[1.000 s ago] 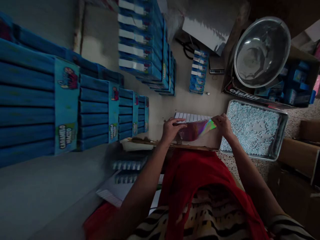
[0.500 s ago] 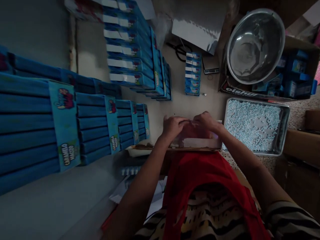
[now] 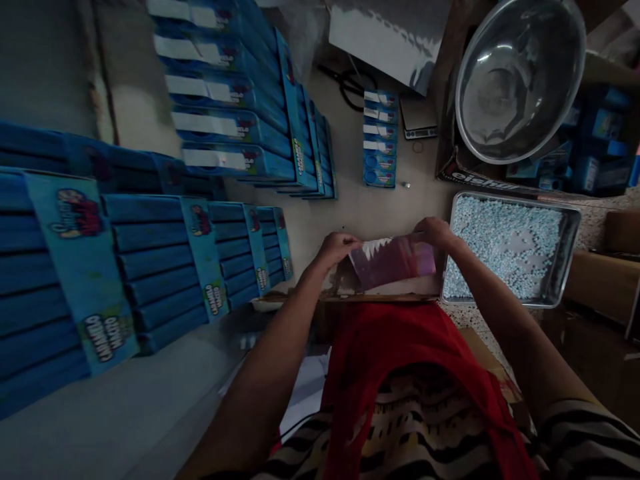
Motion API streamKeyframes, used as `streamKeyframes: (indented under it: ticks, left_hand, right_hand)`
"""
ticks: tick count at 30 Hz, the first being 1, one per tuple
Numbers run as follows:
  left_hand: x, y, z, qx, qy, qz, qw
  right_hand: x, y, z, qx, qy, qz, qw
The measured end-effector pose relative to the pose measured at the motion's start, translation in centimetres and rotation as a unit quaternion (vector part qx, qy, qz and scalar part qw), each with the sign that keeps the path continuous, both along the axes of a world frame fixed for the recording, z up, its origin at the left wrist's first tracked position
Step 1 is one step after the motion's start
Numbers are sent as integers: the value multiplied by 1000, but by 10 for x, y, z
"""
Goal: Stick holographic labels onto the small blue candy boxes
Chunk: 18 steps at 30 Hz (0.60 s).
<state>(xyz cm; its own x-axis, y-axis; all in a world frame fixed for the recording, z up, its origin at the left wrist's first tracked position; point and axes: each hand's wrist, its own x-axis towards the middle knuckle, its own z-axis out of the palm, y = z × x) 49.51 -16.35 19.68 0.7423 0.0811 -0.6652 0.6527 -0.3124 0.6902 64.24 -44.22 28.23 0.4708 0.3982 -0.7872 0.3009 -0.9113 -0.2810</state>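
A shiny pink-purple plastic film piece [image 3: 393, 263] with a pale strip along its upper left is stretched between my hands at the table's near edge. My left hand [image 3: 339, 249] pinches its upper left corner between thumb and fingers. At its upper right end my right hand [image 3: 434, 233] is closed on the film, with the fingertips partly hidden. Under and beside the film lies a pale flat surface, mostly covered, so I cannot tell what it is. Whether the film is a single sheet or a pouch is not clear.
Stacks of blue boxes [image 3: 160, 253] fill the left side. Farther back stand a short row of small blue boxes [image 3: 380, 139], a small scale [image 3: 419, 119] and black scissors [image 3: 350, 85]. On the right are a metal bowl [image 3: 520, 80] and a tray [image 3: 570, 267] of pale blue pellets.
My hands have moved apart from their close position at the film's top edge. The film is now spread out wider and tilted. The view has shifted slightly.
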Motion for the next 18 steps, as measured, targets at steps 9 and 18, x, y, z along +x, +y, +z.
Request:
streamKeyframes:
  ticks: [9, 18]
  left_hand:
    - [-16, -29, -20, -102, 94, 371, 918]
    - [-27, -30, 0, -134, 15, 348, 928]
  right_hand:
    - [11, -45, -31, 89, 73, -206, 972]
    - [-12, 17, -4, 2, -250, -53, 967]
